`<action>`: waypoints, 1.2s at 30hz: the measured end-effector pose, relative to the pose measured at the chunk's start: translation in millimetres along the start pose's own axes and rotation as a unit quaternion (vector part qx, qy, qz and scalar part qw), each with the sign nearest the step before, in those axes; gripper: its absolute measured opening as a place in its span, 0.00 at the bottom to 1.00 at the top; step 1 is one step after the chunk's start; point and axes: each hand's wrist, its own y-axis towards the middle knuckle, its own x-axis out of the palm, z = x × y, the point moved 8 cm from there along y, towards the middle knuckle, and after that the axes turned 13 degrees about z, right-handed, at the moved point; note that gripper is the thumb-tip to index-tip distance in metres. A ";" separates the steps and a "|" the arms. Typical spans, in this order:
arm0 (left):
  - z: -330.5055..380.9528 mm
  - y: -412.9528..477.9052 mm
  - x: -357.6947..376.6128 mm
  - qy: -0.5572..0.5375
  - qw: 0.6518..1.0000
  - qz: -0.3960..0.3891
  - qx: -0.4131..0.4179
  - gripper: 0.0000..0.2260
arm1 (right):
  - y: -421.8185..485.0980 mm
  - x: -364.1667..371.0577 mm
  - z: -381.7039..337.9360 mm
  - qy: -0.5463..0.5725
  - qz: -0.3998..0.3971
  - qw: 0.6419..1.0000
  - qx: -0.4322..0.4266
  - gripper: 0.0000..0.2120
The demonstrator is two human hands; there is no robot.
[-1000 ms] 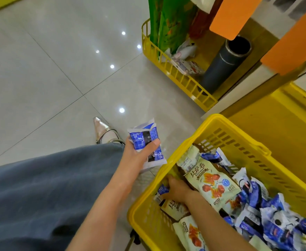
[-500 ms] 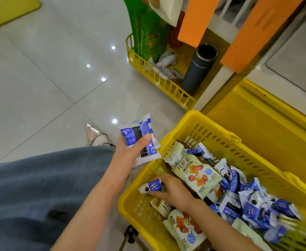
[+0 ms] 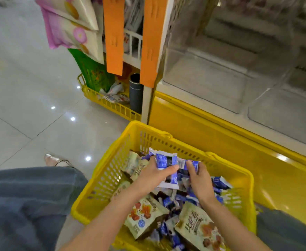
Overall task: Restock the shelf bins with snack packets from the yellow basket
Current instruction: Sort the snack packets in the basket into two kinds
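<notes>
Fingers, left hand point(image 3: 154, 173): thumb and fingers point(image 3: 169, 169) clasp a blue-and-white packet point(image 3: 166, 161), thumb laid across its face; whether more packets are stacked behind it cannot be told.
Fingers, right hand point(image 3: 199, 180): fingers point(image 3: 201, 167) curled down over a second blue packet point(image 3: 193, 164), which touches the right edge of the packet in the left hand.
Position of held packets: raised above the heap, over the far half of the yellow basket point(image 3: 101, 178), the two hands close together.
Yellow basket: slotted plastic walls, standing on the floor point(image 3: 30, 105) between the person's legs and the shelf base.
Basket contents: loose blue packets point(image 3: 219, 183) mixed with larger cream packets printed with red pictures point(image 3: 145, 214), heaped without order.
Shelf bins point(image 3: 212, 82): clear-walled compartments set side by side, above and beyond the basket to the right; contents blurred.
Shelf base point(image 3: 203, 142): glossy yellow ledge under the bins, just beside the basket's far wall.
Orange strips point(image 3: 114, 33): two, hanging upright at the shelf's end.
Low yellow rack point(image 3: 112, 105): at floor level left of the shelf, holding a green bag point(image 3: 92, 69), small packets and an upright dark tube point(image 3: 136, 95).
Pink floral bags point(image 3: 67, 24): hanging above the rack.
Person: blue-grey trouser leg point(image 3: 21, 205) at lower left, pale pointed shoe point(image 3: 52, 159) on the tiles.
</notes>
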 end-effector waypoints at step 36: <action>-59.4 29.8 -152.5 0.200 0.952 0.203 0.114 0.18 | 37.2 164.1 11.1 -0.337 -0.171 0.920 -0.103 0.20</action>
